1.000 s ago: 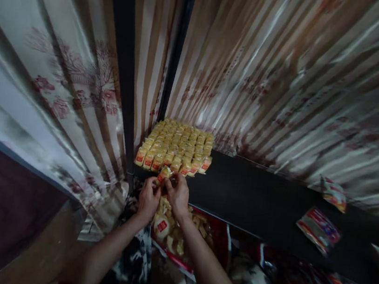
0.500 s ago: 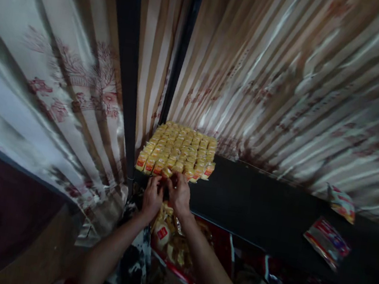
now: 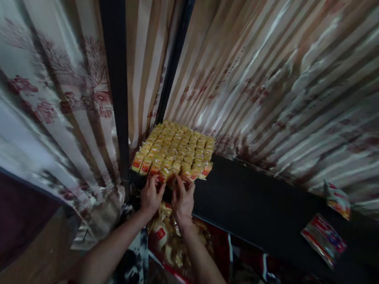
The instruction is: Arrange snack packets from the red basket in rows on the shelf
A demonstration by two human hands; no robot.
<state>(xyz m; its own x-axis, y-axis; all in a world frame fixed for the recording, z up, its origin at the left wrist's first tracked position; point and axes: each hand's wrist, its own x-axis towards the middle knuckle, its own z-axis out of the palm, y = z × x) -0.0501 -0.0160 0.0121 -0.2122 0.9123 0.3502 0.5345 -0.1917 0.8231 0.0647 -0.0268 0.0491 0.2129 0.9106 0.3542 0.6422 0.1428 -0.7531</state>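
Observation:
Many small yellow packets with red labels [image 3: 174,149] stand packed in rows at the left end of a black shelf [image 3: 258,203]. My left hand [image 3: 151,195] and my right hand [image 3: 182,199] are side by side at the block's front edge, fingertips pressing on the front row. A single packet [image 3: 169,176] sits between my fingertips at the front of the block. Whether either hand still grips it is hard to tell. Below my wrists lies an open red bag with more loose yellow packets [image 3: 164,242].
Striped shiny curtains hang behind and left of the shelf, with a dark post [image 3: 113,79] between them. Two red snack packs [image 3: 324,234] lie at the shelf's right. Colourful bags crowd the lower right. A brown surface sits at lower left.
My hands have moved up from above the red bag to the shelf edge, carrying one packet to the front row of the block.

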